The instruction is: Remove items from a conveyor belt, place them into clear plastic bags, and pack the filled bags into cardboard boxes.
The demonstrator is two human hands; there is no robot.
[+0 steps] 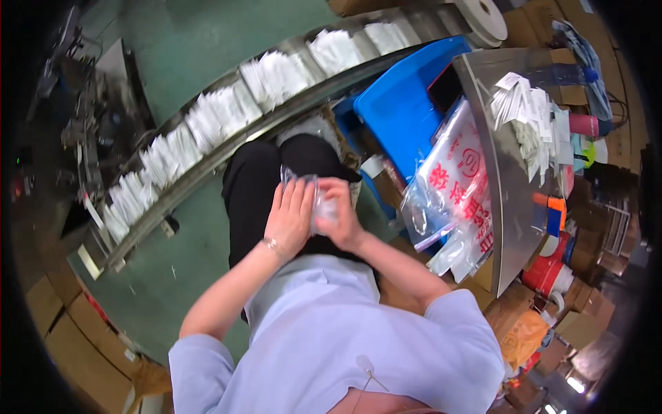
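Above my lap, both my hands are on a small clear plastic bag (323, 208). My left hand (291, 215) lies along its left side, with the fingers straight and close together and the thumb hidden. Crinkled film shows just past those fingertips. From the right, the bent fingers of my right hand (340, 217) close on the bag. Something whitish shows through the film between the hands, too blurred to name.
Bundles of white folded sheets (276, 77) line a long metal rail (207, 146) beyond my knees. To the right are a blue plastic bin (396, 93), printed clear bags (458, 172) and a metal tabletop (510, 228) bearing white slips (527, 114). Cardboard boxes (89, 352) stand lower left.
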